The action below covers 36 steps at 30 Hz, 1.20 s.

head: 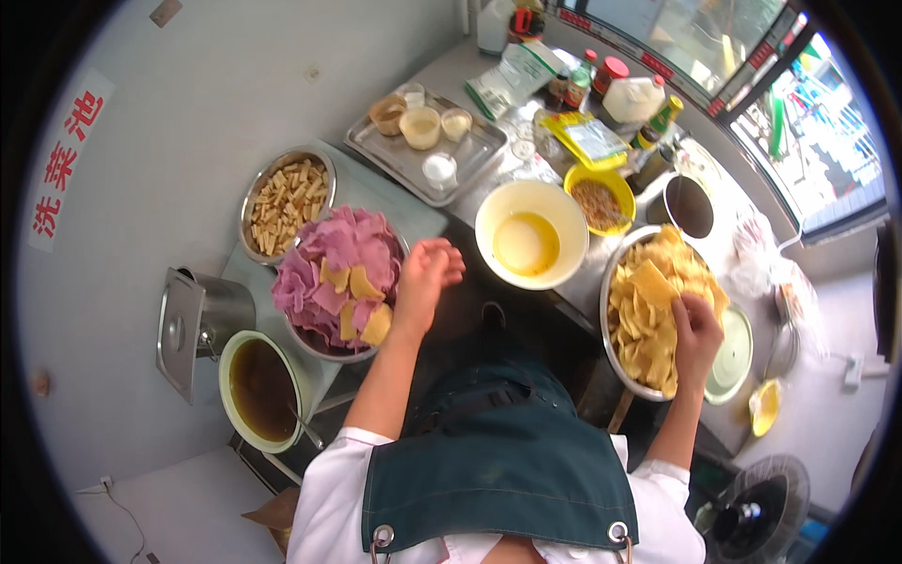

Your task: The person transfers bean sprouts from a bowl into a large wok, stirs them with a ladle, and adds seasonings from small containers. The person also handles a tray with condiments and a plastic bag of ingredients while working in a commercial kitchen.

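Note:
My right hand (697, 328) pinches the edge of a flat yellow chip (654, 283) over a steel bowl heaped with yellow chips (638, 345). My left hand (428, 282) is raised with fingers loosely curled and holds nothing that I can see. Beside it stands a steel bowl of purple chips (359, 240), with several yellow pieces (365, 282) lying on top. Between the hands, further off, is a cream bowl (483, 243) with yellow liquid in the bottom. A yellow bowl of reddish-brown crumbs (599, 204) sits just behind it.
A steel bowl of pale cut sticks (289, 204) and a steel tray with small cups (479, 158) stand further off. Left are a pot of brown liquid (264, 395) with a spoon and a steel container (236, 307). Bottles (578, 84) line the window side; a fan (764, 500) stands lower right.

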Tool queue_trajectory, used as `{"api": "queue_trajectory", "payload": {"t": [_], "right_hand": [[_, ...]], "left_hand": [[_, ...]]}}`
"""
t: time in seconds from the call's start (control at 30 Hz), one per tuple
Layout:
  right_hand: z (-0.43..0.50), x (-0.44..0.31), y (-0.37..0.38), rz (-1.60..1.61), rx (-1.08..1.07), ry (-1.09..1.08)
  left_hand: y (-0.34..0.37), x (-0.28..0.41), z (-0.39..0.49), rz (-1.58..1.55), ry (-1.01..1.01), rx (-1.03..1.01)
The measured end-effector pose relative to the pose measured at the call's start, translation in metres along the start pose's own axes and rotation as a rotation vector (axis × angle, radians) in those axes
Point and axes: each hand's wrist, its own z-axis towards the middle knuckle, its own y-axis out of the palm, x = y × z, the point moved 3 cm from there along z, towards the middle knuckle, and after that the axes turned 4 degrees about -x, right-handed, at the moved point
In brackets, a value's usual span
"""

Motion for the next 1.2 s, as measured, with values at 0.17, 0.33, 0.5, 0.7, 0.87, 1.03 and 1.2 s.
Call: {"api": "queue_trajectory", "payload": {"t": [0.17,0.33,0.5,0.7,0.87,1.03,1.2], "right_hand": [[0.011,-0.129,0.038,0.541,-0.016,-0.920],[0.094,-0.179,0.075,0.975,-0.381,-1.185],[0.148,-0.178,0.119,1.208,-0.497,-1.019],[0.191,-0.172,0.144,1.247,-0.575,-0.952],[0.203,-0.178,0.146,1.237,-0.580,-0.943],[0.190,-0.186,0.134,1.117,-0.615,-0.997],[0.139,-0.186,0.114,1.137,-0.357,-0.974]], "left_hand": [[-0.067,0.002,0.189,0.188,-0.103,0.446],[-0.149,-0.066,0.294,0.093,-0.427,0.902],[-0.191,-0.111,0.334,-0.180,-0.512,0.670],[-0.194,-0.094,0.336,0.012,-0.523,0.741],[-0.190,-0.082,0.330,0.067,-0.462,0.729],[-0.192,-0.093,0.333,-0.145,-0.351,0.736],[-0.189,-0.074,0.346,-0.219,-0.334,0.668]]}}
